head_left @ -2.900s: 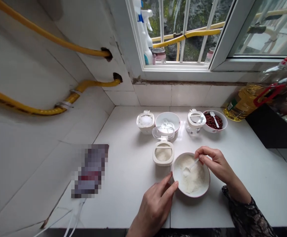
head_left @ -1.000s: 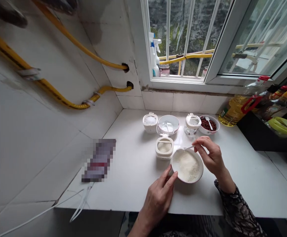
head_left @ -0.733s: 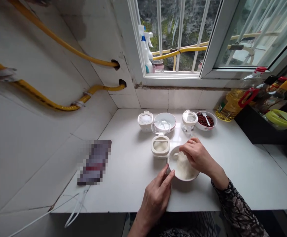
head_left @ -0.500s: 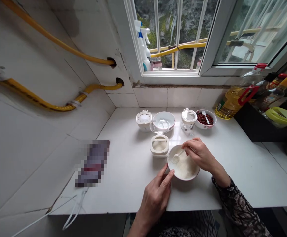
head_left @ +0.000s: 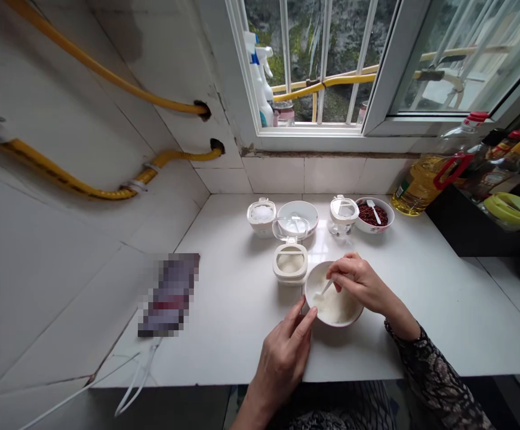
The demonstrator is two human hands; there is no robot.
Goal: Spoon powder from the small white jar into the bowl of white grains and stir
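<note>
Spoon [head_left: 326, 288], thin white plastic, pinched in your right fingers [head_left: 341, 276], tip in fine white granules [head_left: 334, 309] inside glazed bowl [head_left: 344, 321] under those fingers. Left fingers [head_left: 303, 315] open, tips against the rim. Risk: bowl skids on slick tile surface [head_left: 224, 340] if they let go; a knock could spill granules. Open jar [head_left: 290, 264] sits just past them.

Yellow gas hose [head_left: 107, 73] along the wall [head_left: 62, 251] — cooking oil [head_left: 414, 194] at right.
</note>
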